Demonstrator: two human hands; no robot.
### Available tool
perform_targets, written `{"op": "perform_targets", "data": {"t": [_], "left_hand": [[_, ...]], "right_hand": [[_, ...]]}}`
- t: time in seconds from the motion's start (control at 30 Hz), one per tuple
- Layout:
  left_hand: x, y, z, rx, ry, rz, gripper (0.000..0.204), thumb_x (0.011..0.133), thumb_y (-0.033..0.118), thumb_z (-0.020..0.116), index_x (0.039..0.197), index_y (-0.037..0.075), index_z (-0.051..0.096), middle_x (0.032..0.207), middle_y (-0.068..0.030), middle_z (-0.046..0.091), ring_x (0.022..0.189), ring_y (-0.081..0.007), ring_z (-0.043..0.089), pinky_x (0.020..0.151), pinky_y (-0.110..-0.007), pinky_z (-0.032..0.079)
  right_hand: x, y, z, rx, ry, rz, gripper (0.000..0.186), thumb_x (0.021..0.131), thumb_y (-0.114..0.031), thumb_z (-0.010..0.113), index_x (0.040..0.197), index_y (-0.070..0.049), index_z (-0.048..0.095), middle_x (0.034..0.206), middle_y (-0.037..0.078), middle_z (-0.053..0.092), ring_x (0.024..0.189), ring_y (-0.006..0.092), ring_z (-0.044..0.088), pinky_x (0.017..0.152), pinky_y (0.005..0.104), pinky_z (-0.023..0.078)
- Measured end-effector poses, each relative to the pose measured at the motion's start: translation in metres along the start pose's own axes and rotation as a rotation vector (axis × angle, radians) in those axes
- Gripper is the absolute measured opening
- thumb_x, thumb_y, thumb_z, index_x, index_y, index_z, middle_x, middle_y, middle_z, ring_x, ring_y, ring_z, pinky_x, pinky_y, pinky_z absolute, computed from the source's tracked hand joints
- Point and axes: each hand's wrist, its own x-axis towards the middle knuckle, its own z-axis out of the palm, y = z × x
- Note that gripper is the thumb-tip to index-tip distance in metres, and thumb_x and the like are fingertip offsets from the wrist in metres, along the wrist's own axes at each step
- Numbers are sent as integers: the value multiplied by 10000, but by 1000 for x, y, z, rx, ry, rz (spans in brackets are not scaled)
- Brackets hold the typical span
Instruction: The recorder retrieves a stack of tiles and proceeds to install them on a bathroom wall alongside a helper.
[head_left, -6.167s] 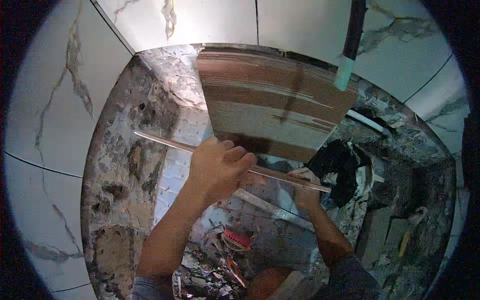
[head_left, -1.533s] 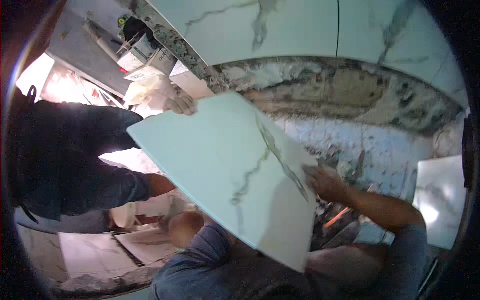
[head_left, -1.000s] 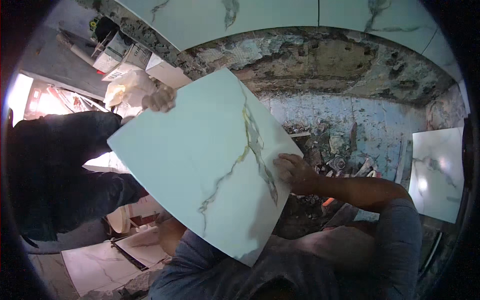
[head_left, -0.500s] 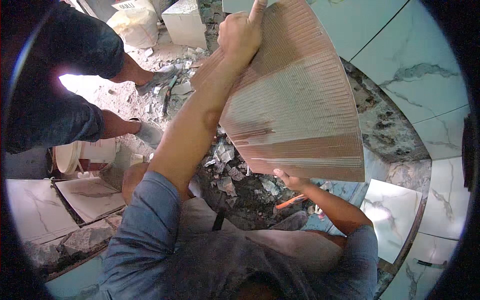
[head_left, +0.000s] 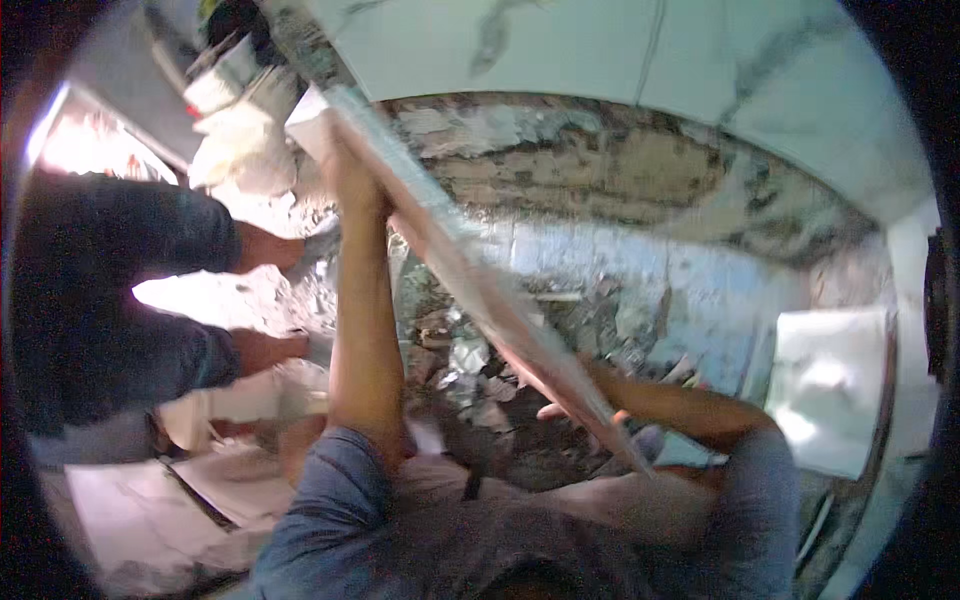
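A large tile [head_left: 470, 275] with a ribbed reddish-brown back stands almost edge-on before me, slanting from upper left to lower right. My left hand [head_left: 357, 185] is closed on its far upper end. Lower down, my right hand [head_left: 602, 380] grips the near end; the tile hides part of it, and a fingertip shows on the brown side. Motion blurs both hands and the tile. Below the tile lies broken rubble [head_left: 480, 370] on dark ground.
Another person's legs [head_left: 130, 270] stand at left, beside a pale bucket [head_left: 190, 415]. Whitish sacks [head_left: 240, 150] sit farther back. A rough, bare wall strip [head_left: 570, 155] runs below marbled wall tiles [head_left: 560, 50]. At right a white tile [head_left: 832, 385] leans near the corner.
The tile has turned from showing its broad ribbed back to nearly edge-on, still in both hands. My left hand has shifted left and lower in the picture. The whole view has swung right.
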Motion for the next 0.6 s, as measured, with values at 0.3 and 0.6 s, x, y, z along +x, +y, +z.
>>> {"op": "perform_targets", "data": {"t": [0.3, 0.6], "left_hand": [[-27, 82, 72, -207, -843, 88, 522, 943, 582, 401, 813, 84, 488, 681, -78, 498, 684, -207, 472, 780, -366, 373], [-46, 66, 126, -330, -768, 38, 682, 906, 685, 355, 926, 31, 548, 841, -105, 585, 767, -199, 511, 822, -402, 389]], "right_hand": [[80, 90, 3, 377, 468, 437, 844, 901, -663, 457, 1319, 69, 423, 1269, 240, 532, 1195, 324, 527, 1017, 465, 421], [87, 76, -77, 1497, 425, 542, 658, 935, -601, 460, 1248, -29, 549, 1086, 114, 633, 922, 178, 627, 809, 365, 527]]}}
